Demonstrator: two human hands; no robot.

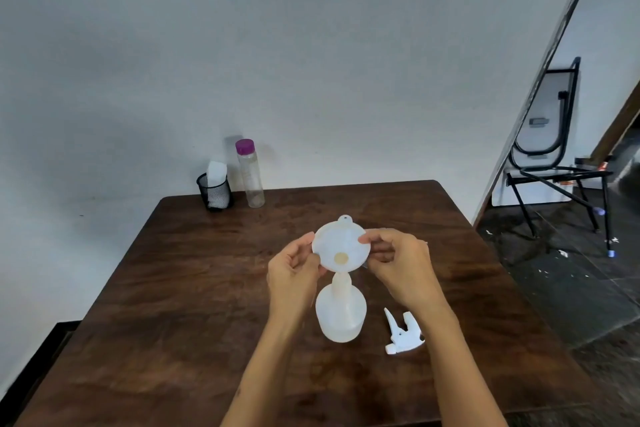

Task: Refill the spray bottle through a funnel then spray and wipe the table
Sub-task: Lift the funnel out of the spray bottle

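Note:
A white translucent spray bottle [341,314] stands upright in the middle of the dark wooden table [173,305], its neck open. A white funnel [341,248] sits with its spout in the bottle's neck. My left hand [294,274] pinches the funnel's left rim and my right hand [398,260] pinches its right rim. The white spray trigger head [401,334] lies on the table to the right of the bottle. A clear bottle with a purple cap [250,173] stands at the table's far edge.
A black mesh cup [214,192] holding a white cloth stands beside the clear bottle, against the grey wall. To the right of the table, a folded black chair frame [550,156] stands on a dark floor.

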